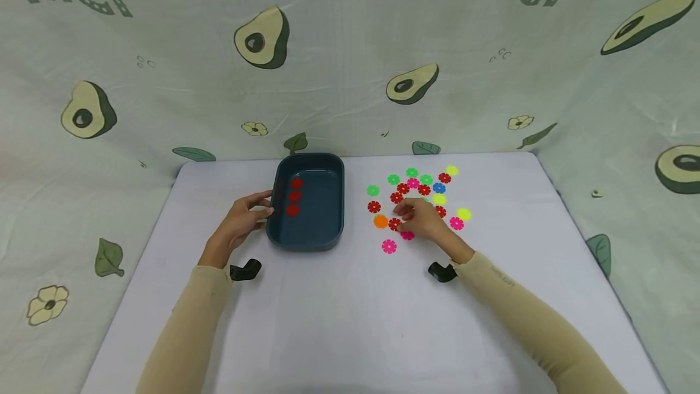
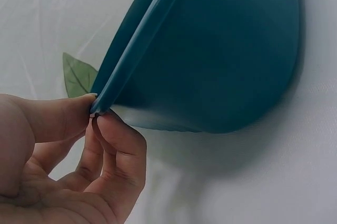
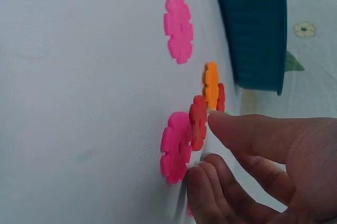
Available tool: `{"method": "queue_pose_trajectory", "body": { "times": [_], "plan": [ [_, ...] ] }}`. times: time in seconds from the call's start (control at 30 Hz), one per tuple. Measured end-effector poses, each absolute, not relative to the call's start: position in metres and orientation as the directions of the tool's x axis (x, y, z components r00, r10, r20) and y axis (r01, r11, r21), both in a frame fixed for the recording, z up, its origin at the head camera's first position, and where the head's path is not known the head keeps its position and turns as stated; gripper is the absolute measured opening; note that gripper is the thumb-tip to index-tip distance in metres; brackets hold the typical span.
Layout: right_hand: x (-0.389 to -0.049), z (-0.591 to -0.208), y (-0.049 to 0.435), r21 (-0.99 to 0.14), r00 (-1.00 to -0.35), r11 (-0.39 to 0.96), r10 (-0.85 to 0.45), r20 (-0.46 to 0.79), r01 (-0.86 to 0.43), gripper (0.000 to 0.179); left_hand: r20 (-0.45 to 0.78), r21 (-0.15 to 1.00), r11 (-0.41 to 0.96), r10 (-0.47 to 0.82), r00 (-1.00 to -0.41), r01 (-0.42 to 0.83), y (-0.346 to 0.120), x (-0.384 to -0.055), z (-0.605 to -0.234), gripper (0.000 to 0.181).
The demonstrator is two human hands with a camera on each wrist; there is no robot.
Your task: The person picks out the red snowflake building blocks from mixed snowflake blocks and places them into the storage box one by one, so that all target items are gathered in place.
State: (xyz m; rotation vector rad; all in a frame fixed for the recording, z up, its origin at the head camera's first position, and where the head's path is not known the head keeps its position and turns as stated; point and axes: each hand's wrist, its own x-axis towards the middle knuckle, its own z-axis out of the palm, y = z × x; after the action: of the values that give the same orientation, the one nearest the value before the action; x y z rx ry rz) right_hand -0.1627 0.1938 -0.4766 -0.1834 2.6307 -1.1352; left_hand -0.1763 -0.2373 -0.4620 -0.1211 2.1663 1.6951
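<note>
My left hand [image 1: 239,224] pinches the near-left rim of a dark teal plastic tub [image 1: 322,208], thumb above and fingers below in the left wrist view. Three red flower-shaped discs [image 1: 295,196] lie in a column inside the tub. My right hand [image 1: 422,219] is over a scatter of flower discs to the tub's right. In the right wrist view its thumb is at the edge of a red disc [image 3: 198,123], the fingers apart from the thumb with a gap between. A pink disc [image 3: 176,148] lies beside that red one. Some discs are hidden under the hand.
Around the right hand lie several green [image 1: 373,190], yellow [image 1: 463,214], pink [image 1: 389,246] and red discs, plus an orange disc [image 1: 380,221] and a blue disc [image 1: 439,188]. Black wrist mounts [image 1: 246,270] jut from both sleeves. A patterned cloth [image 1: 339,78] hangs behind the white table [image 1: 339,321].
</note>
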Motion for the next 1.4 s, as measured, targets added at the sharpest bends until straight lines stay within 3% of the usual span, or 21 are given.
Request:
{"method": "queue_pose_trajectory", "body": {
  "times": [0.27, 0.8, 1.4],
  "plan": [
    [-0.16, -0.481, 0.184, -0.683, -0.962, 0.728, -0.22, -0.159, -0.054, 0.035, -0.345, 0.922, 0.243, 0.158, -0.925, -0.302, -0.238, -0.174, -0.463, 0.06],
    [-0.161, -0.481, 0.181, -0.704, -0.958, 0.709, -0.227, -0.175, -0.04, 0.024, -0.347, 0.923, 0.233, 0.157, -0.924, -0.307, -0.238, -0.174, -0.468, 0.059],
    [-0.179, -0.435, 0.145, -0.82, -0.951, 0.558, -0.304, -0.059, -0.128, 0.023, -0.34, 0.924, 0.238, 0.154, -0.928, -0.299, -0.238, -0.175, -0.463, 0.059]
  ]
}}
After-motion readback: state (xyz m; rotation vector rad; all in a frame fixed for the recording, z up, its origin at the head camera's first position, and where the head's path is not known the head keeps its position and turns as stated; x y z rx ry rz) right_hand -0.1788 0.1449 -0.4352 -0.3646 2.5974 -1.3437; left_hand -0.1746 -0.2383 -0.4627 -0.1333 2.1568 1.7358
